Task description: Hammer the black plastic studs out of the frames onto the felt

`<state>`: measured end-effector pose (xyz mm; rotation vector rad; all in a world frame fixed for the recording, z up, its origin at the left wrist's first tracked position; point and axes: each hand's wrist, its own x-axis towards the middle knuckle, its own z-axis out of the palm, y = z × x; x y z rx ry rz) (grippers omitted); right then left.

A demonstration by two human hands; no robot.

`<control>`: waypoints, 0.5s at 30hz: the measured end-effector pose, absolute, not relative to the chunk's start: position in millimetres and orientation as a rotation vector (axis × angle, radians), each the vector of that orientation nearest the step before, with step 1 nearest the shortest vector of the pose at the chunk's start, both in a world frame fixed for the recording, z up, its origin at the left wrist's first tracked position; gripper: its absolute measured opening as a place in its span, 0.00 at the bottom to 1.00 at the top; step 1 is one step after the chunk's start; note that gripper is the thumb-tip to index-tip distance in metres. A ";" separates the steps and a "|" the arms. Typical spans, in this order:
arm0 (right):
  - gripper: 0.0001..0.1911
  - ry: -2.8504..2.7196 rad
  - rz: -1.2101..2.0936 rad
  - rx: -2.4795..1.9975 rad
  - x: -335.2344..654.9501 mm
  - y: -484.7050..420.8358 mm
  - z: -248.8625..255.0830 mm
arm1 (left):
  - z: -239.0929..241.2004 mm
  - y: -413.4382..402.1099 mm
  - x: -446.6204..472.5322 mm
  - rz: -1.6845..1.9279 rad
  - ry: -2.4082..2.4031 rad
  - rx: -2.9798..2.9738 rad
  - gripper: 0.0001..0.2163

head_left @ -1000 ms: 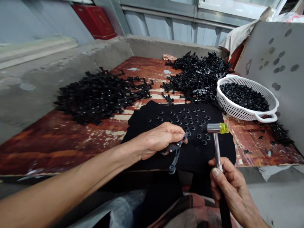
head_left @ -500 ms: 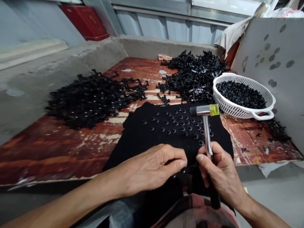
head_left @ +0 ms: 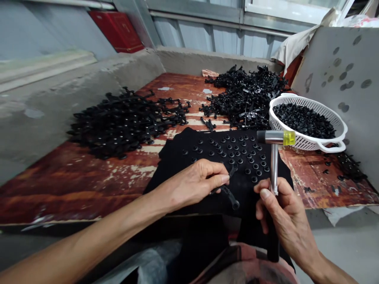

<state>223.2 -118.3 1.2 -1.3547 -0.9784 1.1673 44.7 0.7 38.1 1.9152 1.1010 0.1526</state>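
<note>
Pinching a black plastic arm piece (head_left: 227,185) between thumb and fingertips, our left hand (head_left: 194,182) is resting over the near part of the black cloth (head_left: 177,165), which we are taking as our landmark on the bench (head_left: 89,177). The piece is lying on the cloth's near edge, one rounded end sticking out toward our right hand (head_left: 281,215). That right hand is wrapped closed around the handle of a small hammer (head_left: 274,157), holding it upright just above the cloth's near right corner; the hammer's metal head with its yellow tip is hovering over the cloth's right side, not touching anything we can see. Spread across the middle and far part of the cloth, a scatter of small black studs (head_left: 237,152) is sitting in loose rows. Just beyond the cloth's right far corner, a white basket (head_left: 331,146) is holding many more of the small black parts. Left of the cloth, one heap of black arm pieces (head_left: 124,120) is lying on the worn red bench top, and a second heap (head_left: 245,90) is lying behind the cloth, beside the basket.
</note>
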 end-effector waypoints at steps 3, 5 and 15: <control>0.14 -0.908 1.200 -1.361 227.4 -128.4 -8.6 | 38.4 8.0 46.5 0.137 1.131 1.862 0.13; 0.15 -0.862 1.218 -1.366 228.9 -132.4 -14.1 | 40.3 9.5 48.6 0.116 1.143 1.851 0.14; 0.17 -0.791 1.274 -1.358 236.5 -143.6 -25.6 | 29.9 16.8 48.8 0.136 1.188 1.712 0.15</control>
